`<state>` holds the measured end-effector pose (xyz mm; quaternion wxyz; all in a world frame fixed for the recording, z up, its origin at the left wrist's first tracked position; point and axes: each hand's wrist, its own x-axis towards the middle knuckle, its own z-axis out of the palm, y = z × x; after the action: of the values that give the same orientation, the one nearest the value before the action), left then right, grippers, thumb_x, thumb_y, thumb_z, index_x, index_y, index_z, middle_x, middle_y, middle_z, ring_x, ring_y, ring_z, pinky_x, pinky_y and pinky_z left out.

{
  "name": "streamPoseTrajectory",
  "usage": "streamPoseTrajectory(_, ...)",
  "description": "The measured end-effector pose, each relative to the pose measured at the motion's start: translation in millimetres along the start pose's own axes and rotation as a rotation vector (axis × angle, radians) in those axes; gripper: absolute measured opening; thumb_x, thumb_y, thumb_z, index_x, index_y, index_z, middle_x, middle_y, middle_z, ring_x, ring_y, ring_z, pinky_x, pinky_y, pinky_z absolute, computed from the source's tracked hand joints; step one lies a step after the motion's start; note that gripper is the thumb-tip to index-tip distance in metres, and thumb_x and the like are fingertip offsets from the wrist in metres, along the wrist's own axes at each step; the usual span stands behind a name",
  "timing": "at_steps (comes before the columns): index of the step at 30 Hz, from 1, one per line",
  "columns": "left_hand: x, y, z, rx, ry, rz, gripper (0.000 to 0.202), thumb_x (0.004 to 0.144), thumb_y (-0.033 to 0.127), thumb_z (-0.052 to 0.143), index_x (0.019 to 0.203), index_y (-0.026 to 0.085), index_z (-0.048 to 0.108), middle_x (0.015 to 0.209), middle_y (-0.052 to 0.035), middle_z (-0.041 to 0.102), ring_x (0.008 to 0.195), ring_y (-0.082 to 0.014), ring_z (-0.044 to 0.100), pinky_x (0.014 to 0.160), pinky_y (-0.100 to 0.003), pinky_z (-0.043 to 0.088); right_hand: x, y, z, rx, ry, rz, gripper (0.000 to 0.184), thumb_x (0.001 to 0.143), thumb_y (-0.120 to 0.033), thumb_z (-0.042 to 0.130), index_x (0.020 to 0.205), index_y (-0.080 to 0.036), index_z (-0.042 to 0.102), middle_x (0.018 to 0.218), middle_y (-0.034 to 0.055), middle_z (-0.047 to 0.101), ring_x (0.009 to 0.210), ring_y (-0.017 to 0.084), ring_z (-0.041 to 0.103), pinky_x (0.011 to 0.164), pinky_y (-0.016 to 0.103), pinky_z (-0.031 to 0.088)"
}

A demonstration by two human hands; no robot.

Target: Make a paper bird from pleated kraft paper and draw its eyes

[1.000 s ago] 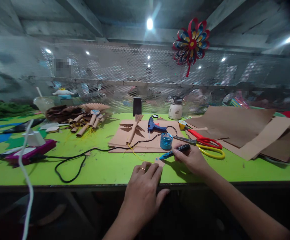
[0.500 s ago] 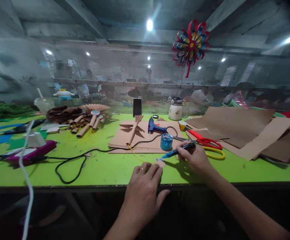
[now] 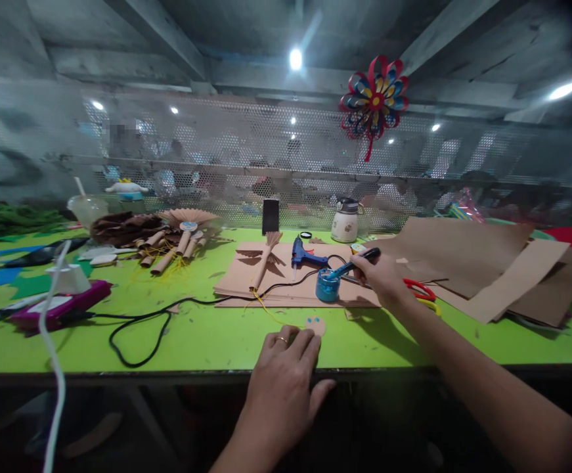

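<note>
My right hand (image 3: 382, 274) pinches a blue marker (image 3: 345, 268) with a black end. The marker's tip is down in a small jar of blue paint (image 3: 328, 289), at the front edge of a stack of brown card. Below the jar, a small round paper disc (image 3: 315, 325) with two blue dots lies on the green table. Fingertips of my left hand (image 3: 288, 368) rest on the near side of that disc, fingers stretched out and thumb apart. A yellow thread (image 3: 267, 307) runs from a rolled paper figure (image 3: 266, 263) toward the left fingers.
A blue glue gun (image 3: 308, 253) lies on the card stack (image 3: 236, 272), its black cord (image 3: 201, 297) crossing leftward. Scissors (image 3: 421, 289) are partly behind my right arm. Brown paper sheets (image 3: 463, 256) spread at right. Several finished paper figures (image 3: 180, 246) and a purple power strip (image 3: 64, 305) sit left.
My right hand has moved up and away from the paper disc, carrying the marker's tip into the paint jar. My left hand has stayed on the disc.
</note>
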<state>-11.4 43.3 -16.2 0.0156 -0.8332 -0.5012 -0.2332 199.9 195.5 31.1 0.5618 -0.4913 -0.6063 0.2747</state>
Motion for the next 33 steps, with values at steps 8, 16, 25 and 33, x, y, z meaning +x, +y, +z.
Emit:
streamPoseTrajectory(8, 0, -1, 1.7, 0.001, -0.001, 0.001, 0.053, 0.084, 0.044, 0.060, 0.132, 0.025, 0.048, 0.127, -0.0022, 0.057, 0.115, -0.0281, 0.042, 0.098, -0.046, 0.033, 13, -3, 24, -0.104, -0.181, 0.028, 0.023, 0.068, -0.027, 0.066, 0.051, -0.017, 0.055, 0.041, -0.0030, 0.050, 0.040, 0.010, 0.044, 0.040, 0.023, 0.031)
streamPoseTrajectory(16, -1, 0, 1.0, -0.001, -0.006, -0.006, 0.052, 0.084, 0.042, 0.062, 0.131, 0.024, 0.048, 0.128, -0.0019, 0.057, 0.115, -0.0278, 0.042, 0.098, -0.046, 0.033, 8, -15, -1, -0.059, -0.052, 0.016, 0.028, 0.072, -0.036, 0.063, 0.053, -0.018, 0.051, 0.044, -0.0026, 0.050, 0.042, 0.010, 0.043, 0.043, 0.024, 0.034)
streamPoseTrajectory(25, 0, 0, -0.7, -0.001, -0.010, -0.006, 0.050, 0.083, 0.040, 0.062, 0.129, 0.025, 0.049, 0.127, -0.0013, 0.058, 0.115, -0.0274, 0.043, 0.098, -0.045, 0.033, 2, -13, 15, -0.032, -0.246, -0.005, 0.027, 0.066, -0.038, 0.071, 0.058, -0.016, 0.058, 0.047, -0.0042, 0.051, 0.044, 0.009, 0.042, 0.043, 0.023, 0.032)
streamPoseTrajectory(33, 0, 0, -0.3, 0.006, -0.023, -0.005, 0.052, 0.084, 0.041, 0.061, 0.131, 0.024, 0.048, 0.128, -0.0021, 0.057, 0.115, -0.0280, 0.042, 0.097, -0.046, 0.034, -4, -20, -10, 0.193, 0.100, -0.063, 0.029, 0.070, -0.042, 0.074, 0.068, -0.017, 0.060, 0.047, -0.0031, 0.052, 0.044, 0.011, 0.044, 0.043, 0.025, 0.034)
